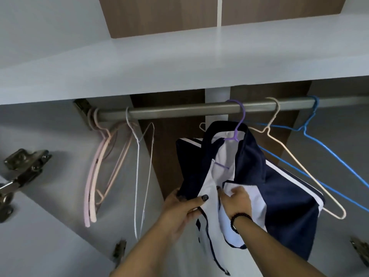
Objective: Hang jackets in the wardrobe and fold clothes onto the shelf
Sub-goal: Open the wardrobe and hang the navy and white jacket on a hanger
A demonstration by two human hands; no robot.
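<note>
The navy-blue jacket with white lining and white stripes [251, 176] already hangs from the grey metal wardrobe rail [179, 110] on a purple plastic hanger [236, 124], so its weight is carried. The left hand [179, 208] grips the left front edge and the right hand [235, 198] pinches the right, probably to square it.

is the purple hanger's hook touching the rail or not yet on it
Touching. In the head view the purple hanger has its hook looped over the rail, with the navy jacket hanging from it. Both hands grip the jacket's front edges lower down.
</note>
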